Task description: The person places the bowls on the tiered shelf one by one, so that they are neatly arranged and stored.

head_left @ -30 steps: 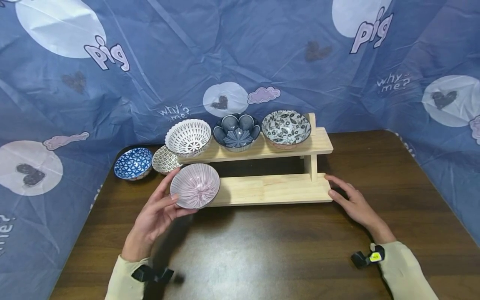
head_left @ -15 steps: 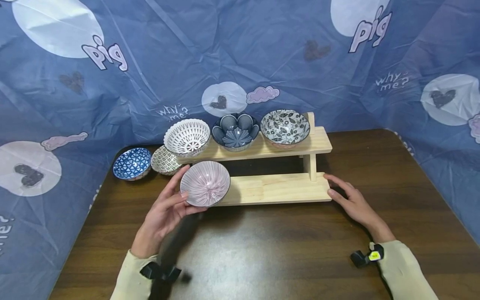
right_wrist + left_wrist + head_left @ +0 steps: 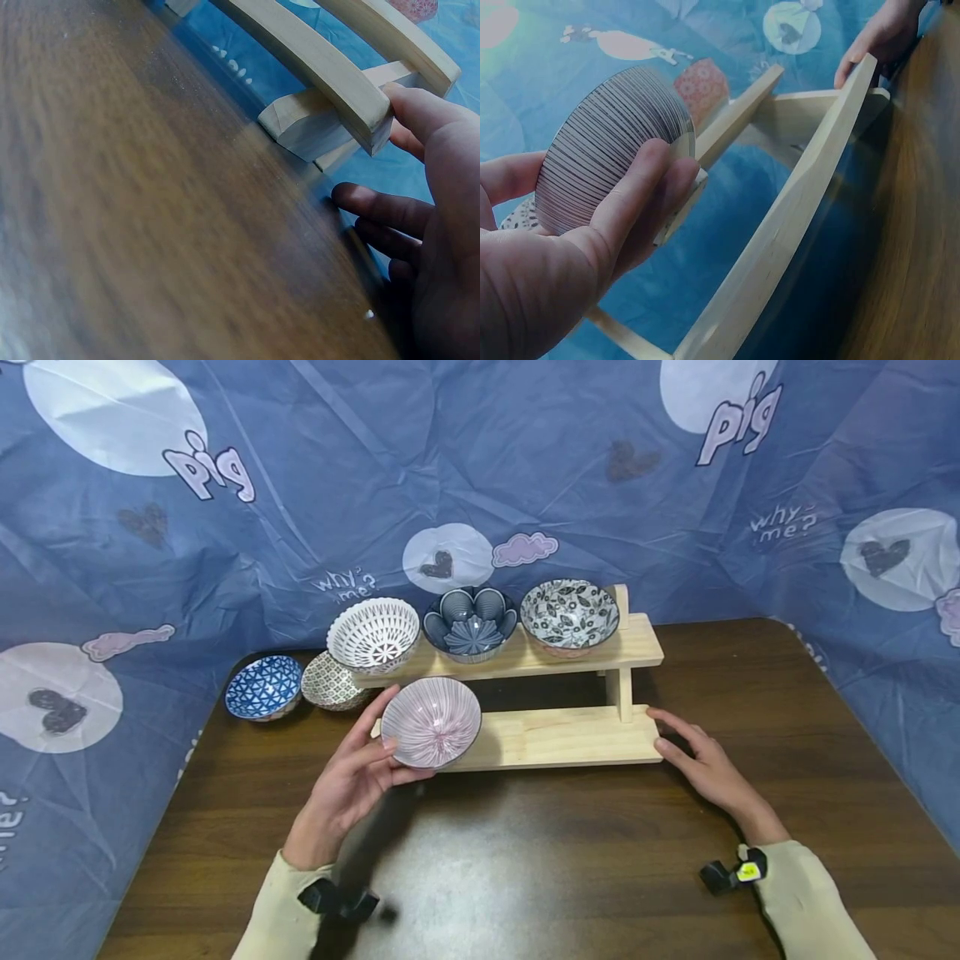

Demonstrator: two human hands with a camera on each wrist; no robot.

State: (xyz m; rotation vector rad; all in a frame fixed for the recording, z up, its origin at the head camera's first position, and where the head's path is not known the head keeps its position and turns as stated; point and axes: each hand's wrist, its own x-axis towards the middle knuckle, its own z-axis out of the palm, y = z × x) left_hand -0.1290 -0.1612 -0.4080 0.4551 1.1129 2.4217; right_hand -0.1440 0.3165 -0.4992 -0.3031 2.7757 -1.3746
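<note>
In the head view my left hand (image 3: 356,781) holds a bowl with purple-pink stripes (image 3: 431,722) by its side, thumb near the rim. It hangs tilted over the left part of the lower board of a two-tier wooden rack (image 3: 562,739). The left wrist view shows the bowl's dark-striped outside (image 3: 604,150) with fingers against it. My right hand (image 3: 712,772) touches the right end of the lower board with thumb and index finger. In the right wrist view the thumb (image 3: 420,109) lies against the board's end, and the other fingers stretch beside the table.
On the upper board stand a white lattice-patterned bowl (image 3: 375,635), a dark blue petal bowl (image 3: 471,631) and a leaf-patterned bowl (image 3: 570,614). A blue triangle-patterned bowl (image 3: 262,687) and a beige patterned bowl (image 3: 330,683) sit on the brown table (image 3: 525,860), left of the rack. Blue cloth hangs behind.
My left hand has carried the striped bowl to the right and slightly farther back along the lower board. The right hand has stayed at the rack's end.
</note>
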